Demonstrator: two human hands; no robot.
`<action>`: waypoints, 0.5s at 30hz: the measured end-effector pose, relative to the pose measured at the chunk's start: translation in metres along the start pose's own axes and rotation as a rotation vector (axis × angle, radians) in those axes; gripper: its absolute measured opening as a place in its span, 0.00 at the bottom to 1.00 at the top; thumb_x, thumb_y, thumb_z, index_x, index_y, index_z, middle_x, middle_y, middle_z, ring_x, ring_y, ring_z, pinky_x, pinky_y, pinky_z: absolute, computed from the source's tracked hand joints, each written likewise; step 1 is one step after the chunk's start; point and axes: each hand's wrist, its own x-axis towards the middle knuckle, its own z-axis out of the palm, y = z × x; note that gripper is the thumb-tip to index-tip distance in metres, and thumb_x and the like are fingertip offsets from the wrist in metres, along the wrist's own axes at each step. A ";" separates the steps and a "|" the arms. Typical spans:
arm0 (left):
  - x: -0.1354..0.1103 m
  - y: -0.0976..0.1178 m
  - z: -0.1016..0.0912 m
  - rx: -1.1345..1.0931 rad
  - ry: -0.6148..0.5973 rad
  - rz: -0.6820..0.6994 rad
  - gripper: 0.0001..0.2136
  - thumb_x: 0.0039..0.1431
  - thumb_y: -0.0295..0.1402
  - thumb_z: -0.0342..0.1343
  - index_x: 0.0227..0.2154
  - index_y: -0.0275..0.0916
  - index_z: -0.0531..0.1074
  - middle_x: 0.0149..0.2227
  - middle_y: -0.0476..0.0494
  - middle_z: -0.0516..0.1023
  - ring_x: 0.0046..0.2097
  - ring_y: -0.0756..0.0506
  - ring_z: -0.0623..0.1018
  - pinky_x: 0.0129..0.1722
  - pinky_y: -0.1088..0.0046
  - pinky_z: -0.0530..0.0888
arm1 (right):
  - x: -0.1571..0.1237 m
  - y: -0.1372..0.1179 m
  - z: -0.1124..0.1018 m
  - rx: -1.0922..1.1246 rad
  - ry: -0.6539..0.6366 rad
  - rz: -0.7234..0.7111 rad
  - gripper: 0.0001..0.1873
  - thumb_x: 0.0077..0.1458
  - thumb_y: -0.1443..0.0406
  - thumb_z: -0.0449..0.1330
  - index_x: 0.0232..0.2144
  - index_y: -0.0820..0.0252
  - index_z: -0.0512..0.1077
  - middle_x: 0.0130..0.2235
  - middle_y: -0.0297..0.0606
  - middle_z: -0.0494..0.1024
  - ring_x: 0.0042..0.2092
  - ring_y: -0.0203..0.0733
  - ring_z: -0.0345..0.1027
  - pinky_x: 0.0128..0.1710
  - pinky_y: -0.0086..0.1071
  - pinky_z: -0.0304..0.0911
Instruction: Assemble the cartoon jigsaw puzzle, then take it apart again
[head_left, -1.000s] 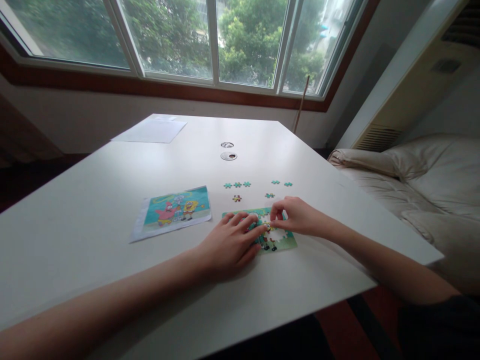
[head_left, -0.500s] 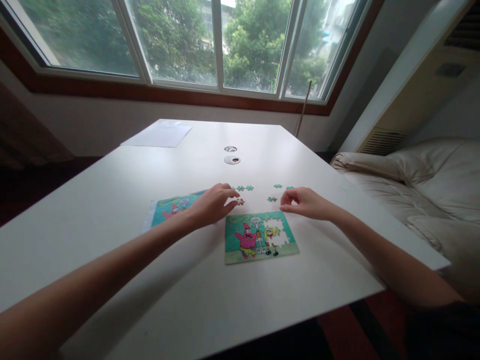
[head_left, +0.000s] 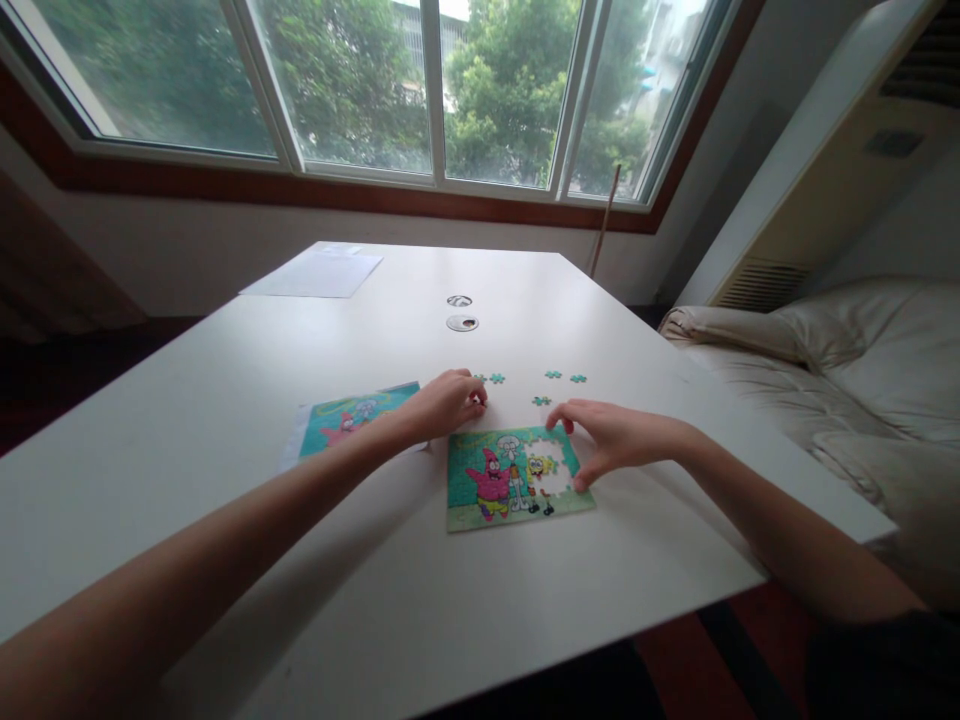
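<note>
Toward the near edge of our tabletop (head_left: 397,575), our wide-spread right hand (head_left: 622,437) is flanking the puzzle (head_left: 491,475); left hand (head_left: 448,400), fingers narrow, is apparently picking a piece (head_left: 481,403), hold unclear; next likely needing careful fitting.

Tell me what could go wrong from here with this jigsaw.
1. The right hand is at the right edge of the puzzle, beside the unfilled gap; a push there might shift it or loosen bordering pieces.
2. The left forearm hides part of the printed picture from this view, so details could be missed.
3. The loose teal pieces look much alike, so one may be tried in the wrong spot.
</note>
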 end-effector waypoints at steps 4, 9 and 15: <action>0.002 0.002 -0.003 -0.145 0.016 -0.060 0.04 0.44 0.25 0.57 0.26 0.37 0.72 0.27 0.48 0.71 0.32 0.47 0.71 0.35 0.72 0.66 | 0.000 0.001 0.002 0.009 0.000 0.005 0.37 0.39 0.51 0.65 0.49 0.60 0.62 0.42 0.42 0.67 0.44 0.46 0.61 0.44 0.37 0.57; -0.003 0.012 -0.004 -0.471 0.086 -0.201 0.04 0.44 0.28 0.58 0.22 0.36 0.68 0.22 0.51 0.70 0.28 0.50 0.70 0.32 0.73 0.65 | 0.002 0.000 -0.002 0.049 0.082 -0.086 0.32 0.43 0.52 0.64 0.49 0.60 0.65 0.42 0.41 0.69 0.43 0.43 0.62 0.43 0.35 0.58; -0.014 0.038 0.003 -1.079 0.147 -0.406 0.11 0.42 0.35 0.63 0.24 0.36 0.68 0.25 0.49 0.74 0.27 0.53 0.71 0.29 0.77 0.67 | 0.016 -0.014 0.014 0.210 0.375 -0.070 0.14 0.52 0.57 0.58 0.36 0.61 0.73 0.28 0.34 0.72 0.27 0.31 0.58 0.27 0.27 0.55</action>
